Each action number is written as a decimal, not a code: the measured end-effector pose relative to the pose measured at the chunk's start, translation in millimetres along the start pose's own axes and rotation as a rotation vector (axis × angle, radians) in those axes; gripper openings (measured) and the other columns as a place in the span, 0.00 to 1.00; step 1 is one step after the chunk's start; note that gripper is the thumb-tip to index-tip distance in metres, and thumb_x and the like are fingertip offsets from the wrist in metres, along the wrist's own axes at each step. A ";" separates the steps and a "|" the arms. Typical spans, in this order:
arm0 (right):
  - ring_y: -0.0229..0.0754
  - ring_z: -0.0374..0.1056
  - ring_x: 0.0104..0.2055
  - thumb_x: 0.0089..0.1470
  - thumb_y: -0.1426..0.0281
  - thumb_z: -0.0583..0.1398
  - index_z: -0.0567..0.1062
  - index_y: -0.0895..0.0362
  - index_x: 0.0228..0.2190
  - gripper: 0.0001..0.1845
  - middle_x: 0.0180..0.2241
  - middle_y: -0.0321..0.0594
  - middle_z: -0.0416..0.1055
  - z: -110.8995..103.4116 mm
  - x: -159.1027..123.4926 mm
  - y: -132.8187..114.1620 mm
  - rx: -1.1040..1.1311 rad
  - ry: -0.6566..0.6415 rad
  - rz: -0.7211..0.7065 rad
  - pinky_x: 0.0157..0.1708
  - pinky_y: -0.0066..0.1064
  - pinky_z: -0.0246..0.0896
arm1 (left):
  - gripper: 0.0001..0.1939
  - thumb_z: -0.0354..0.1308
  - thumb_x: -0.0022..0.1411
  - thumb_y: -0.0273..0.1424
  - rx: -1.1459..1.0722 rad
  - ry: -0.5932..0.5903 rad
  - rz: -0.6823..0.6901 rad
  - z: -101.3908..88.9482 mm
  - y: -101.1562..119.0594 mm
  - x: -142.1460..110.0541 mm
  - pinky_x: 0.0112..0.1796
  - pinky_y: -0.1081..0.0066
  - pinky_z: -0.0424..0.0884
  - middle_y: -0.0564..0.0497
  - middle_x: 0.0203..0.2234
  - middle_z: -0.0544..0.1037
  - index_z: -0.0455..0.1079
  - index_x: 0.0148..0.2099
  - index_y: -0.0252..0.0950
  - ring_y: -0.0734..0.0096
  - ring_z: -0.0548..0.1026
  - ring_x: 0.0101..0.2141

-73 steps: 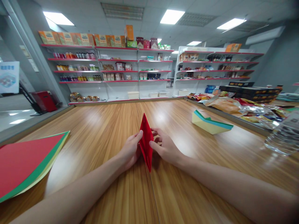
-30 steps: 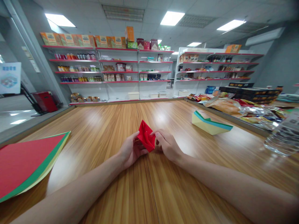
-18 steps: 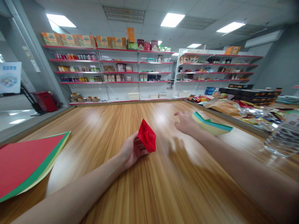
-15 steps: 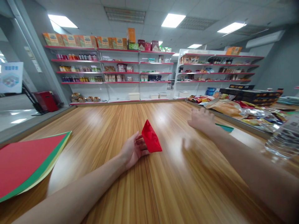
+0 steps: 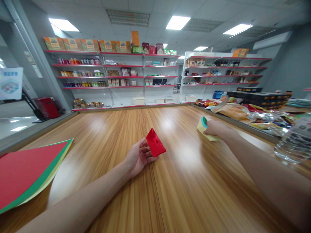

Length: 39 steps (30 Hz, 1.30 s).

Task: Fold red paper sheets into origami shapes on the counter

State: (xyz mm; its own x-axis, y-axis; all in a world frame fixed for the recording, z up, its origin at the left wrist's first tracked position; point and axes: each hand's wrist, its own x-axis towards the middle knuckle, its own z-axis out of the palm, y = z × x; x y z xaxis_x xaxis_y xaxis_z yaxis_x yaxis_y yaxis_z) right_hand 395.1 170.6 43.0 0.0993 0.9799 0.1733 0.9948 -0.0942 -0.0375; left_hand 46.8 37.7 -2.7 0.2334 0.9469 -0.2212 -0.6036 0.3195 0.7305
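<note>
A red folded paper boat is held by its left side near the middle of the table, tilted, between the thumb and fingers of my left hand. My right hand, farther off to the right, has its fingers closed on folded paper. The paper is a pale yellow piece with a green and blue folded part at its top. Whether these are separate pieces I cannot tell, as my fingers cover part of them.
Red, green and yellow paper sheets lie stacked at the left. A clear plastic bottle is at the right edge. Packaged snacks and black boxes line the right side. Stocked shelves stand beyond the table.
My right hand, empty and spread above the table before, has closed on the yellow, green and blue folded paper. My left hand keeps the red paper boat almost in place.
</note>
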 end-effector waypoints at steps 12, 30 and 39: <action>0.45 0.70 0.31 0.43 0.62 0.62 0.74 0.59 0.40 0.21 0.33 0.43 0.74 -9.9 -50.3 -80.1 0.756 -0.281 -0.278 0.28 0.30 0.61 | 0.09 0.53 0.63 0.32 -0.117 -0.067 0.067 -3.0 3.9 -4.4 0.29 0.68 0.75 0.45 0.31 0.75 0.68 0.41 0.31 0.69 0.75 0.27; 0.45 0.71 0.38 0.46 0.66 0.66 0.69 0.53 0.49 0.26 0.42 0.43 0.73 34.9 -115.0 -140.2 1.812 -0.461 -0.368 0.37 0.35 0.67 | 0.20 0.63 0.55 0.25 0.075 -0.141 0.268 4.3 -2.9 -9.9 0.34 0.66 0.75 0.43 0.40 0.77 0.64 0.50 0.34 0.65 0.77 0.34; 0.45 0.70 0.40 0.46 0.65 0.66 0.70 0.55 0.48 0.26 0.42 0.42 0.73 33.8 -119.1 -142.0 1.728 -0.412 -0.429 0.37 0.33 0.66 | 0.31 0.66 0.51 0.24 0.110 -0.111 0.345 4.3 -6.9 -11.1 0.32 0.66 0.74 0.45 0.38 0.77 0.57 0.54 0.39 0.66 0.77 0.31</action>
State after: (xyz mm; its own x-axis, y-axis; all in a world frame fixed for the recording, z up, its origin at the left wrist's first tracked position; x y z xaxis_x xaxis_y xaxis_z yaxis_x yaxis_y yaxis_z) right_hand 241.4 73.2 -5.6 -0.4045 0.8857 0.2279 -0.2128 0.1513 -0.9653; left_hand 51.6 24.9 -2.5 0.1150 0.9865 0.1169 -0.5771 -0.0294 0.8161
